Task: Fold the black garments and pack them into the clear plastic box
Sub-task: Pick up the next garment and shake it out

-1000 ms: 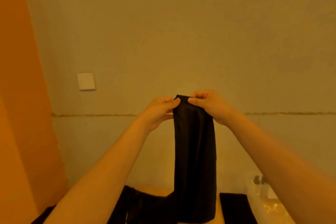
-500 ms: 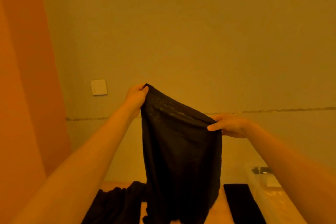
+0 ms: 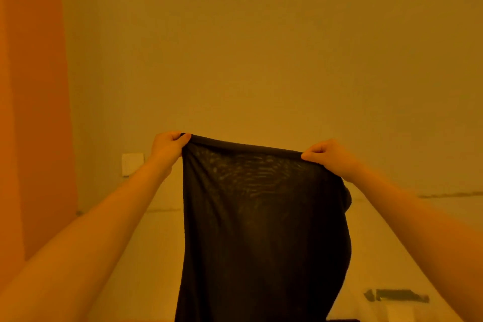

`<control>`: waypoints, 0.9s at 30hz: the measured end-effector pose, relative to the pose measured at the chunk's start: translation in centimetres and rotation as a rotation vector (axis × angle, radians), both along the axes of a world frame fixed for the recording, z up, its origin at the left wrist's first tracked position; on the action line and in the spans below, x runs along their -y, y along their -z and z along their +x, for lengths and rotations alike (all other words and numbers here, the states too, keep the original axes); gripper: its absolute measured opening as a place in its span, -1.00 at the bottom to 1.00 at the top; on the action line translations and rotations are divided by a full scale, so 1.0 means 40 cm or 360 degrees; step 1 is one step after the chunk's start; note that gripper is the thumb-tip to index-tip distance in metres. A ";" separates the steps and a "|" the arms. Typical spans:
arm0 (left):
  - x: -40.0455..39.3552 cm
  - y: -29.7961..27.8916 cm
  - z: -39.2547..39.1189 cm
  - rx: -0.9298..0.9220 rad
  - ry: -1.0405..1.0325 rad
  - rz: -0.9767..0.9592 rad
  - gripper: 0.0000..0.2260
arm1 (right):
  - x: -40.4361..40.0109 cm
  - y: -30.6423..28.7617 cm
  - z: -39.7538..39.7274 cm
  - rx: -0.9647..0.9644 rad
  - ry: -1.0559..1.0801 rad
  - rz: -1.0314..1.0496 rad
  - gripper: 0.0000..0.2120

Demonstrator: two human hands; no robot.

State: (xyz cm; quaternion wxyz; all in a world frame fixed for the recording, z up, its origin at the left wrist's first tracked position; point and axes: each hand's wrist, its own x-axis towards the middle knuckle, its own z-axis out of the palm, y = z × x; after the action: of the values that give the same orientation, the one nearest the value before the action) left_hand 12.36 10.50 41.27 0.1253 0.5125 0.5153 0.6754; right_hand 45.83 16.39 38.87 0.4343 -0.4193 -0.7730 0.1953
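We see the black garment (image 3: 261,230) hanging in the centre of the frame, its top hem stretched between two raised hands. The left hand (image 3: 168,146) pinches the hem's upper-left corner; the right hand (image 3: 328,157) pinches the upper-right corner, slightly lower. The sheer fabric drops past the bottom edge. A wall switch (image 3: 132,164) sits at mid-left.

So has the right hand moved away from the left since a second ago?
Yes. The right hand has moved rightward, away from the wall switch, stretching the black garment wide.
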 end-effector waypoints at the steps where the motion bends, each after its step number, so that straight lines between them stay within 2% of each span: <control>1: -0.007 -0.041 0.004 0.0032 -0.0018 0.0051 -0.88 | 0.002 -0.044 0.008 0.0052 0.0002 0.0039 -0.87; 4: -0.021 -0.141 0.010 0.0139 -0.0091 0.0186 -0.78 | 0.011 -0.140 0.040 0.0386 0.0016 0.0058 -0.94; 6: -0.030 -0.165 0.012 0.0198 -0.0100 0.0209 -0.75 | 0.007 -0.159 0.063 0.0580 0.0108 0.0084 -0.91; 8: -0.037 -0.158 0.008 0.0239 -0.0093 0.0164 -0.74 | -0.001 -0.156 0.082 0.0632 0.0198 0.0109 -0.87; 11: -0.038 -0.131 -0.005 0.0359 -0.0019 0.0095 -0.73 | -0.013 -0.151 0.102 0.0398 0.0246 0.0167 -0.85; 13: -0.030 -0.129 -0.006 0.0423 0.0060 0.0091 -0.71 | -0.023 -0.162 0.108 0.0366 0.0304 0.0273 -0.83; 18: -0.017 -0.143 -0.018 0.0479 0.0068 0.0132 -0.70 | -0.026 -0.195 0.098 0.0883 0.0394 0.0244 -0.93; 20: -0.020 -0.133 -0.035 0.0485 0.0033 0.0113 -0.70 | -0.029 -0.185 0.093 0.0975 0.0433 0.0212 -0.93; 23: -0.022 -0.110 -0.058 0.0508 0.0008 0.0083 -0.69 | -0.036 -0.163 0.087 0.0820 0.0397 0.0217 -0.87; 27: -0.008 -0.084 -0.105 0.0621 0.0017 0.0100 -0.67 | -0.026 -0.162 0.088 0.0446 0.0342 0.0232 -0.75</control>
State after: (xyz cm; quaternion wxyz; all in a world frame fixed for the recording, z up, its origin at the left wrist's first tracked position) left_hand 8.14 10.83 44.63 0.2104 0.3784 0.4571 0.7769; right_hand 49.34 17.43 45.37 0.3701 -0.4899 -0.7887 0.0308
